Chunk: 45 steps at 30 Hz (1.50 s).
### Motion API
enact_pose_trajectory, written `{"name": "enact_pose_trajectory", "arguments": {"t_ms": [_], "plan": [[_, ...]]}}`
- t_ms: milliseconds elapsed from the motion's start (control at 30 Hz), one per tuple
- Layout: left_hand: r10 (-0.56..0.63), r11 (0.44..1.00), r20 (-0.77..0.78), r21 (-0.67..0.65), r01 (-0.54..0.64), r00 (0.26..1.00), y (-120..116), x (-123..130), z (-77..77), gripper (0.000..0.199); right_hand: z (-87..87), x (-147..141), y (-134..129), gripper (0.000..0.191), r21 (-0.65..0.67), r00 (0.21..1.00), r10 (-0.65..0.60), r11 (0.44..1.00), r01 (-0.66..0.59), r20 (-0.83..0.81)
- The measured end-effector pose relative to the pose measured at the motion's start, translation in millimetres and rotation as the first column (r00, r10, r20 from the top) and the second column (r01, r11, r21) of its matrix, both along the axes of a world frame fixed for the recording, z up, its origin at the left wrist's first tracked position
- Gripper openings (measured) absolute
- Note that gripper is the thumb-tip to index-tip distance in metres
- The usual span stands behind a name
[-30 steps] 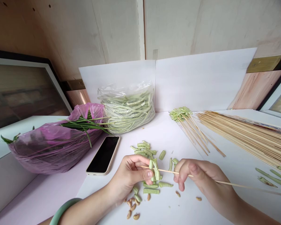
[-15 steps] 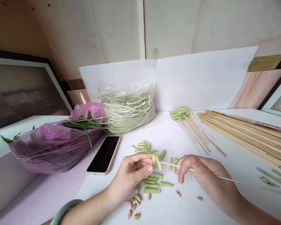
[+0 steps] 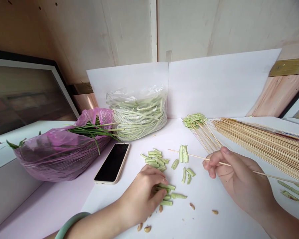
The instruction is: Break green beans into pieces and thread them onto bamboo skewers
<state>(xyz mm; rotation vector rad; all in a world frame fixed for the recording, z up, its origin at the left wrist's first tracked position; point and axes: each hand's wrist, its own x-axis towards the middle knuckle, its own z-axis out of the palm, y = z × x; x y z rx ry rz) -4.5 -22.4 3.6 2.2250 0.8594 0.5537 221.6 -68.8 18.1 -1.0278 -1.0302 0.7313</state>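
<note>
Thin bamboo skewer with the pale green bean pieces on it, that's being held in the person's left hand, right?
No, the hand is wrong. The head view shows the thin bamboo skewer with the pale green bean pieces on it being held in the person's right hand, not the left hand.

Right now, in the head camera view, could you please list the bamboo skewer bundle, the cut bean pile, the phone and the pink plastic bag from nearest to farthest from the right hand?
1. Bamboo skewer bundle, just beyond and to the right of the right hand.
2. Cut bean pile, left of the hand.
3. Phone, farther left.
4. Pink plastic bag, at the far left.
</note>
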Motion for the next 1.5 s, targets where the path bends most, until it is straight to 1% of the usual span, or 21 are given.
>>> {"name": "enact_pose_trajectory", "arguments": {"t_ms": [133, 233, 333, 533, 600, 667, 733, 767, 833, 867, 900, 933, 967, 1000, 1033, 1067, 1133, 1200, 1300, 1400, 1500], "plan": [[-0.032, 0.997, -0.058, 0.065, 0.036, 0.998, -1.7, -0.9, 2.3, 0.016, -1.4, -0.5, 0.8, 0.042, -0.007, 1.0, 0.013, 1.0, -0.013, -0.001], [-0.086, 0.987, -0.12, 0.122, 0.101, 0.989, -0.7, -2.2, 4.5, 0.012, -2.7, -0.3, 0.6, 0.043, -0.002, 1.0, 0.019, 1.0, -0.019, -0.005], [-0.122, 0.979, -0.178, 0.143, 0.148, 0.976, 3.1, -3.3, 6.6, 0.01, -2.5, 0.2, 0.5, 0.042, 0.0, 1.0, 0.02, 1.0, -0.02, 0.001], [-0.157, 0.946, -0.277, 0.232, 0.225, 0.948, 10.0, -6.0, 8.0, 0.013, -0.9, -1.0, 0.1, 0.042, 0.002, 1.0, 0.015, 1.0, -0.015, 0.009], [-0.191, 0.92, -0.296, 0.278, 0.276, 0.936, 9.6, -6.4, 8.3, 0.008, -0.8, -1.8, -0.5, 0.041, 0.006, 1.0, 0.014, 1.0, -0.014, 0.016], [-0.213, 0.899, -0.293, 0.316, 0.304, 0.932, 8.3, -6.3, 8.1, 0.01, -1.0, -2.2, -1.0, 0.041, 0.008, 1.0, 0.013, 1.0, -0.013, 0.017], [-0.222, 0.9, -0.25, 0.319, 0.297, 0.942, 7.5, -6.2, 7.0, 0.013, -1.6, -2.2, -1.1, 0.041, 0.003, 1.0, 0.012, 1.0, -0.012, 0.014], [-0.23, 0.911, -0.203, 0.299, 0.284, 0.952, 7.7, -6.2, 6.1, 0.014, -1.9, -2.0, -1.1, 0.041, -0.002, 1.0, 0.011, 1.0, -0.011, 0.013], [-0.222, 0.949, -0.05, 0.216, 0.228, 0.974, 9.4, -6.1, 3.8, 0.014, -2.4, -1.6, -0.7, 0.041, 0.0, 1.0, 0.014, 1.0, -0.014, 0.008], [-0.181, 0.974, 0.052, 0.148, 0.171, 0.982, 11.0, -5.8, 2.5, 0.014, -2.4, -1.5, -0.6, 0.041, 0.001, 1.0, 0.017, 1.0, -0.017, 0.007], [-0.108, 0.993, 0.163, 0.056, 0.1, 0.981, 13.0, -5.4, 1.1, 0.013, -2.3, -1.5, -0.5, 0.041, 0.008, 1.0, 0.023, 1.0, -0.023, 0.009], [-0.008, 0.998, 0.272, -0.056, 0.024, 0.962, 15.3, -4.8, -0.2, 0.013, -1.9, -1.5, -0.6, 0.042, 0.019, 0.999, 0.031, 0.999, -0.031, 0.013], [0.101, 0.984, 0.366, -0.177, -0.037, 0.925, 17.8, -4.0, -1.5, 0.014, -1.6, -1.7, -0.9, 0.042, 0.029, 0.999, 0.041, 0.999, -0.042, 0.023], [0.205, 0.953, 0.44, -0.294, -0.075, 0.874, 20.2, -3.0, -2.6, 0.017, -1.3, -2.0, -1.4, 0.043, 0.036, 0.998, 0.055, 0.998, -0.057, 0.035], [0.291, 0.913, 0.495, -0.399, -0.084, 0.819, 22.2, -1.8, -3.4, 0.02, -1.3, -2.2, -2.2, 0.044, 0.041, 0.996, 0.068, 0.997, -0.071, 0.049], [0.356, 0.872, 0.531, -0.485, -0.068, 0.769, 23.8, -0.7, -4.1, 0.023, -1.6, -2.5, -3.1, 0.045, 0.041, 0.994, 0.083, 0.995, -0.086, 0.065], [0.435, 0.799, 0.564, -0.602, -0.012, 0.702, 25.0, 1.4, -4.6, 0.027, -3.3, -2.9, -5.3, 0.047, 0.024, 0.988, 0.109, 0.993, -0.112, 0.11], [0.479, 0.742, 0.569, -0.67, 0.038, 0.669, 24.1, 2.7, -4.4, 0.028, -6.1, -3.2, -7.4, 0.048, 0.004, 0.976, 0.135, 0.99, -0.138, 0.169], [0.509, 0.694, 0.562, -0.716, 0.075, 0.652, 21.3, 3.5, -3.2, 0.027, -9.7, -3.9, -9.4, 0.047, -0.009, 0.952, 0.177, 0.983, -0.181, 0.249], [0.513, 0.671, 0.552, -0.735, 0.094, 0.658, 19.5, 3.7, -1.6, 0.025, -10.3, -5.4, -10.5, 0.046, -0.011, 0.935, 0.203, 0.978, -0.209, 0.291], [0.511, 0.664, 0.552, -0.74, 0.105, 0.659, 18.8, 4.1, -0.1, 0.024, -8.5, -6.9, -11.4, 0.044, 0.0, 0.93, 0.204, 0.977, -0.214, 0.306]]}}
